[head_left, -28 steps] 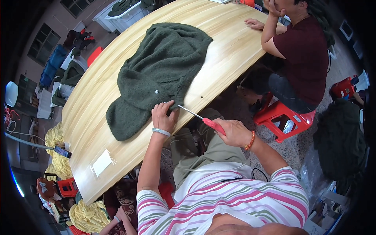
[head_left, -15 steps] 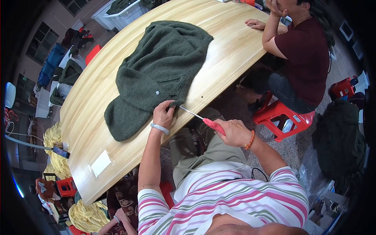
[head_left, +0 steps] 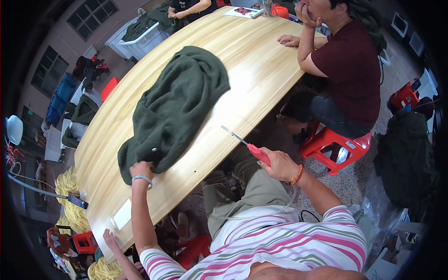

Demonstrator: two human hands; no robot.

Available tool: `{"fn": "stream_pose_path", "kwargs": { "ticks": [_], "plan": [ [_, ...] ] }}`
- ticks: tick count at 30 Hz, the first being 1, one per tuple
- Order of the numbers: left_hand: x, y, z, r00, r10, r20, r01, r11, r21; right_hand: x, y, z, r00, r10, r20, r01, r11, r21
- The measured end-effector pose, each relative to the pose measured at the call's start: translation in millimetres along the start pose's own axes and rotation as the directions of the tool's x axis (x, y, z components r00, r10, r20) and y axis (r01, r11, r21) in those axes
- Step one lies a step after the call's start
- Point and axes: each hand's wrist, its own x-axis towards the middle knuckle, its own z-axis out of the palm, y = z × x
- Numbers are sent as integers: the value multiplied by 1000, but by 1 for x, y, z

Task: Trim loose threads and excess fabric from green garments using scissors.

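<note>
A dark green fleecy garment (head_left: 175,100) lies crumpled lengthwise on the table, with a small pale round spot, perhaps a button, near its close end. My left hand (head_left: 141,171) is closed on that near edge; the fingertips are partly lost in the folds. Out past the table's front edge, my right hand (head_left: 279,164) grips a red-handled tool (head_left: 258,153) with a thin metal shaft. Its tip points up and left over the table, apart from the cloth. A clear hose hangs by my right wrist; whether it joins the tool I cannot tell.
The curved wooden table (head_left: 259,51) bears a white card (head_left: 123,214) at the near left. At the right, a seated person (head_left: 347,70) leans on it from a red stool (head_left: 333,149). Another person's arm (head_left: 119,252) reaches in at lower left. A white bin (head_left: 140,45) stands beyond.
My left hand has moved left and nearer me, taking the garment's near end along and turning the cloth. The tool's tip has come away from the cloth. The arm at lower left now reaches the table.
</note>
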Motion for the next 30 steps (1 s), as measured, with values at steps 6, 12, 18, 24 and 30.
{"fn": "stream_pose_path", "kwargs": {
  "ticks": [6, 12, 18, 24, 30],
  "plan": [
    [8, 32, -7, 766, 212, -607, -355, 927, -123, 8, 1, -2, 1000, 15, -5, -15, 999, 33],
    [46, 188, -20, 635, 403, -659, -686, 687, -241, 1, 4, -5, 995, -24, -96, 31, 997, 71],
    [94, 228, -20, 570, 276, -774, -617, 766, -180, -13, 11, -16, 988, 73, -135, -61, 994, 92],
    [44, 219, -17, 609, 489, -624, -775, 535, -337, -12, 28, -15, 983, 73, -168, -55, 993, 107],
    [2, 204, -20, 545, 412, -730, -739, 648, -186, -6, 29, -10, 987, 46, -156, -24, 990, 139]
  ]
}}
